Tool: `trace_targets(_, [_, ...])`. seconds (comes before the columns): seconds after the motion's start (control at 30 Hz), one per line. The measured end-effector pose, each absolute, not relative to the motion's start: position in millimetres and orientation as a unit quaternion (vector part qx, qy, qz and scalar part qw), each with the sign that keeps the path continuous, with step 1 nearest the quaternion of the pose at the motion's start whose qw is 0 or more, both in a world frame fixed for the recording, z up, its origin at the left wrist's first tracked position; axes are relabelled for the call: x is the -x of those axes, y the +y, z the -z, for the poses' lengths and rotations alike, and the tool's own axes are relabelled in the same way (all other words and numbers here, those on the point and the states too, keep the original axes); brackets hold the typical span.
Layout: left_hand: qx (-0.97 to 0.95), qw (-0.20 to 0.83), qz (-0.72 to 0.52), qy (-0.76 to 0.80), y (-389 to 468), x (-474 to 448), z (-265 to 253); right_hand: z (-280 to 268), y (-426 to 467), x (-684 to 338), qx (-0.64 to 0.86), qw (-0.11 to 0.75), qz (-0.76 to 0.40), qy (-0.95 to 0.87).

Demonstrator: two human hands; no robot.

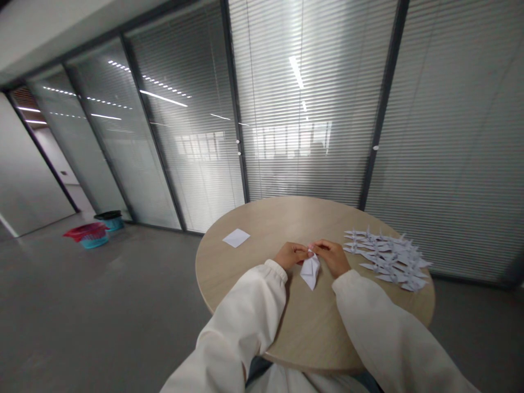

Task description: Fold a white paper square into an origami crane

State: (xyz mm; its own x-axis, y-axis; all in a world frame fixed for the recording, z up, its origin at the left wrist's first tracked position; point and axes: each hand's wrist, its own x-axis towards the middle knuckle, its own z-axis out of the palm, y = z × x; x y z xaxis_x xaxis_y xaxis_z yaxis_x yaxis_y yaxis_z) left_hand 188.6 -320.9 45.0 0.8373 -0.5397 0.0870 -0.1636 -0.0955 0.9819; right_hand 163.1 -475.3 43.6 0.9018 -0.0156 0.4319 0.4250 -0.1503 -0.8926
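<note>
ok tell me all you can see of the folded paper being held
The folded paper looks white, creased into a narrow kite-like shape with layered flaps. Its near end tapers to a point. The left hand and right hand grip its far end, partly hiding it. Whether it touches the round table below is unclear.

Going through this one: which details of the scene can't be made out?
All in the head view:
Upper end of the folded paper: hidden by the fingers of the left hand and right hand.
Exact count of the paper shapes: small and overlapping one another.
Rest of the right sleeve: cut off by the bottom edge.
Whatever is behind the blinds: obscured by slats and reflections.
</note>
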Motion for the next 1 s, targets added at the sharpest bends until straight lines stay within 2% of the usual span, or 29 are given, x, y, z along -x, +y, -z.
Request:
trace_targets(0.27, [-0.686,0.656,0.190,-0.251,-322.7,-183.5,-50.7,-40.8,-480.0,-168.9,0.698,0.676,0.231,-0.047])
trace_targets(0.47, [-0.645,0.696,0.141,-0.282,-323.5,-183.3,-52.2,-38.3,-482.3,-173.8,0.655,0.703,0.276,0.000])
trace_targets(0.77, [-0.718,0.657,-0.019,-0.229,-316.9,-196.9,-46.7,-35.6,-480.1,-175.4,0.649,0.729,0.213,-0.044])
trace_targets(1.0, [-0.778,0.583,-0.067,-0.224,-313.9,-198.2,-45.1,-36.8,-474.9,-172.5,0.689,0.711,0.110,-0.082])
